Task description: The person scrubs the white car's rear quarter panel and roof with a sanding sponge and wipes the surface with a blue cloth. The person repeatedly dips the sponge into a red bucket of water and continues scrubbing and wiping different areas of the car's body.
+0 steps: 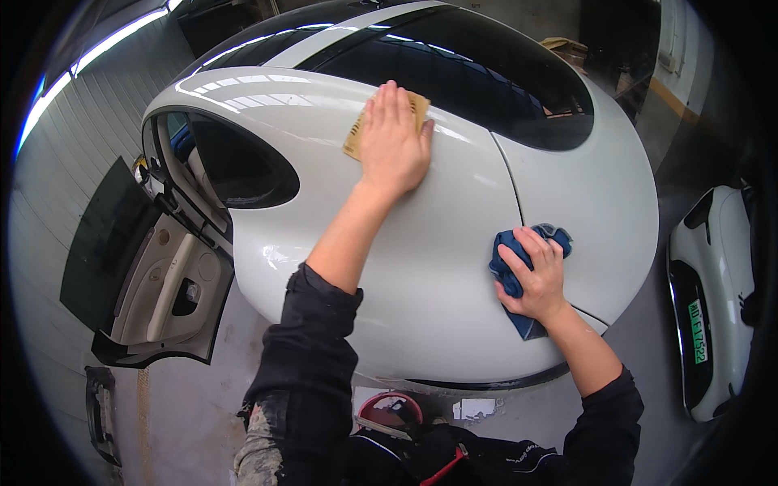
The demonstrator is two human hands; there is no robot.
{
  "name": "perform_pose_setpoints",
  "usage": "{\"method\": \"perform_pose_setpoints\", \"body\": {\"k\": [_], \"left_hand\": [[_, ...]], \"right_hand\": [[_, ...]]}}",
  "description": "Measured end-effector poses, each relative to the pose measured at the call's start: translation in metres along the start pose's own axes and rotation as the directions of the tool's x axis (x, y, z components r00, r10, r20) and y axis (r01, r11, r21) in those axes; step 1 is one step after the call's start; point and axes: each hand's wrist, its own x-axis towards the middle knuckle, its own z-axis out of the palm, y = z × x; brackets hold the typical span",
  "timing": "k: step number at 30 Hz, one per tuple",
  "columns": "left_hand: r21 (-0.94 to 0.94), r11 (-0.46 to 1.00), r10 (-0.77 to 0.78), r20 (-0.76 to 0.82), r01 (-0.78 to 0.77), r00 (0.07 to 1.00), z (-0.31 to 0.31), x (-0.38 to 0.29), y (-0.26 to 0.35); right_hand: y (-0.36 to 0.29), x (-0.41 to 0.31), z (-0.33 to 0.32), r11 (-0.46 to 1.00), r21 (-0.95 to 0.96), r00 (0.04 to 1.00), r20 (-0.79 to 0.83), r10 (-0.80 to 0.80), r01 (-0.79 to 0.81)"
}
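Note:
My left hand [394,146] lies flat, fingers together, over a tan sheet of sandpaper [352,140] with dark printing. It presses the sheet against the upper white rear quarter panel [425,243] of a car, just below the dark rear window glass [462,73]. Lower and to the right, my right hand [535,273] grips a bunched blue cloth [510,279]. The cloth rests on the bodywork across the panel seam [509,173], one corner hanging down. The underside of the sandpaper is hidden.
At left, a car door [176,279] with beige inner trim stands out from the side. A red bucket [418,413] is on the floor close to my body. Another white car's end [723,267] is at right; a black part [100,413] lies lower left.

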Motion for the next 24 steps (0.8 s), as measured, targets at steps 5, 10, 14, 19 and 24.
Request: {"method": "perform_pose_setpoints", "body": {"k": [5, 10, 14, 19, 24], "left_hand": [[0.068, 0.925, -0.37, -0.065, 0.374, 0.927, -0.022, 0.039, -0.042], [-0.127, 0.992, -0.02, -0.042, 0.015, 0.999, -0.023, -0.028, 0.038], [-0.001, 0.995, -0.103, -0.027, 0.103, 0.994, -0.026, 0.008, -0.039], [0.047, 0.965, -0.25, -0.12, 0.257, 0.961, -0.01, 0.021, -0.025], [-0.043, 0.999, -0.036, -0.054, 0.034, 0.998, -0.008, -0.002, 0.018]], "right_hand": [[0.001, 0.002, 0.002, 1.0, -0.021, 0.999, -0.037, -0.02, 0.019], [-0.001, 0.001, 0.001, 1.0, 0.0, 0.999, -0.043, -0.024, 0.024], [-0.001, 0.001, 0.001, 0.999, -0.026, 0.999, -0.04, -0.032, 0.03], [-0.002, 0.001, 0.001, 1.0, -0.028, 1.0, -0.017, -0.007, 0.006], [-0.002, 0.001, 0.001, 1.0, -0.019, 1.0, -0.019, -0.015, 0.015]]}}
